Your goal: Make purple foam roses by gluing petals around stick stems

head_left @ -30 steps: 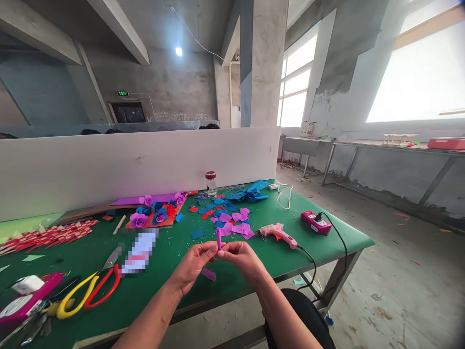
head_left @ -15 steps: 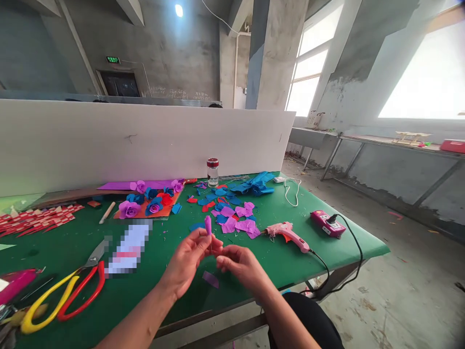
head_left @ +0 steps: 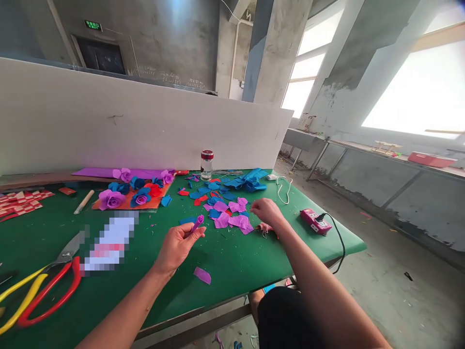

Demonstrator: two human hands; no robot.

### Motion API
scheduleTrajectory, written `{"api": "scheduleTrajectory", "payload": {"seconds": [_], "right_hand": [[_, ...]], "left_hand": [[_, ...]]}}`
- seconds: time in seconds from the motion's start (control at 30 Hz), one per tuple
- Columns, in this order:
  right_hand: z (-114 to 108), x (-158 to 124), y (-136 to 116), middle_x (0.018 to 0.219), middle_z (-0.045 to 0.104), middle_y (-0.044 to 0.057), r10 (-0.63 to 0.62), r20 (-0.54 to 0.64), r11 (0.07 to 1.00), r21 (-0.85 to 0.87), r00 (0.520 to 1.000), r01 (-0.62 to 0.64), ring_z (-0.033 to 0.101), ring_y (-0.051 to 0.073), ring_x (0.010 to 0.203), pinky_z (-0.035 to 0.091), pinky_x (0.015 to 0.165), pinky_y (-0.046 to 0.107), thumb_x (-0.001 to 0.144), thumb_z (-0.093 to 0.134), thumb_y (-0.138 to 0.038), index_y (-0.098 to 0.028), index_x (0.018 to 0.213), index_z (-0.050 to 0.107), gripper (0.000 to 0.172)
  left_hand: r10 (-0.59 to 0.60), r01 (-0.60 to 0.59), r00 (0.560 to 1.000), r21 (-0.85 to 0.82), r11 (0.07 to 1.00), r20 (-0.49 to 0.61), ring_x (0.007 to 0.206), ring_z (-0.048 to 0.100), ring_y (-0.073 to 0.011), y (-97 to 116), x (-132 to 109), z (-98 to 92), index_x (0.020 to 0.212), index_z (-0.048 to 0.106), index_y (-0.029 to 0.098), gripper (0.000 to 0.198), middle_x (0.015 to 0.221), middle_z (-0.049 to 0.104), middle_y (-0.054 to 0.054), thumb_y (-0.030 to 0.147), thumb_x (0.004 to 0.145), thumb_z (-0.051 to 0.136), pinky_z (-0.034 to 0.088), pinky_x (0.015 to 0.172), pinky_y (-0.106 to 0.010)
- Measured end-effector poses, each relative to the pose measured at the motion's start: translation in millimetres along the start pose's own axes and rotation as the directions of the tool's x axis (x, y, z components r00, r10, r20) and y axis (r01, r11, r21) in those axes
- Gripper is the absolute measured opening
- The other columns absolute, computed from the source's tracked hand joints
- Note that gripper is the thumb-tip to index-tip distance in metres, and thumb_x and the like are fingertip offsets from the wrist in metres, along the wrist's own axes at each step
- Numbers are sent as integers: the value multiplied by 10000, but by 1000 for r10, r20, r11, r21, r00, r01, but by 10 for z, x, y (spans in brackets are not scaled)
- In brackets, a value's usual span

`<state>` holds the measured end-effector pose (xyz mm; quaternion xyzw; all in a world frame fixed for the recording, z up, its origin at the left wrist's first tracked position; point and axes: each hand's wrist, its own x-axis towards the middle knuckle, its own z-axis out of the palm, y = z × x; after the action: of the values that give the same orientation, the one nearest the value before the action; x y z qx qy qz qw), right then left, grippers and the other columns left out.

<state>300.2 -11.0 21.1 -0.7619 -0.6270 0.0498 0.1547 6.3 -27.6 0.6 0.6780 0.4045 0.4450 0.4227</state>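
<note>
Purple roll (head_left: pixel 197 224) pinched between left hand (head_left: pixel 176 245) fingers (head_left: pixel 192 234), tip protruding

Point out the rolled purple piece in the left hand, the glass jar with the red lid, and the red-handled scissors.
Rolled purple piece (head_left: pixel 197 223), head view, on its upper end above the left hand's fingers.
Glass jar (head_left: pixel 207 167), head view, on its clear body below the red lid.
Red-handled scissors (head_left: pixel 54 293), head view, on the red handle loop.

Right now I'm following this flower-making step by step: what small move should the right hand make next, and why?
Probably pinch up one purple petal: the right hand hovers at the loose petal pile, while the left hand holds the rolled purple bud ready.
</note>
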Motion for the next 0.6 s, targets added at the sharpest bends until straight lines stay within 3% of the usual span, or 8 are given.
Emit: {"api": "scheduleTrajectory", "payload": {"seconds": [0.17, 0.27, 0.6], "right_hand": [[164, 186, -111, 883, 725, 89, -6, 164, 986, -161, 986, 33, 643, 203, 816, 397, 599, 232, 697, 663, -133, -197, 777, 749, 134], [207, 240, -168, 903, 722, 95, -11, 215, 977, -208, 977, 57, 643, 202, 814, 392, 588, 227, 686, 674, -120, -186, 800, 743, 149], [-150, 155, -139, 979, 688, 65, -143, 145, 960, -220, 979, 173, 607, 176, 892, 379, 633, 240, 860, 488, -164, -182, 1001, 658, 221]], "left_hand": [[-99, 111, 985, -85, 990, 139, 465, 295, -82, 81, -37, 18, 927, 704, 177, 374, 504, 366, 66, 489, 723, 672, 221, 449, -216], [-96, 111, 984, -98, 989, 147, 471, 307, -84, 74, -48, 19, 941, 708, 171, 393, 504, 384, 63, 486, 708, 681, 236, 455, -216], [-98, 111, 989, -116, 987, 113, 461, 327, -86, 38, -37, -9, 914, 695, 161, 381, 499, 380, 63, 488, 722, 656, 238, 458, -221]]}}
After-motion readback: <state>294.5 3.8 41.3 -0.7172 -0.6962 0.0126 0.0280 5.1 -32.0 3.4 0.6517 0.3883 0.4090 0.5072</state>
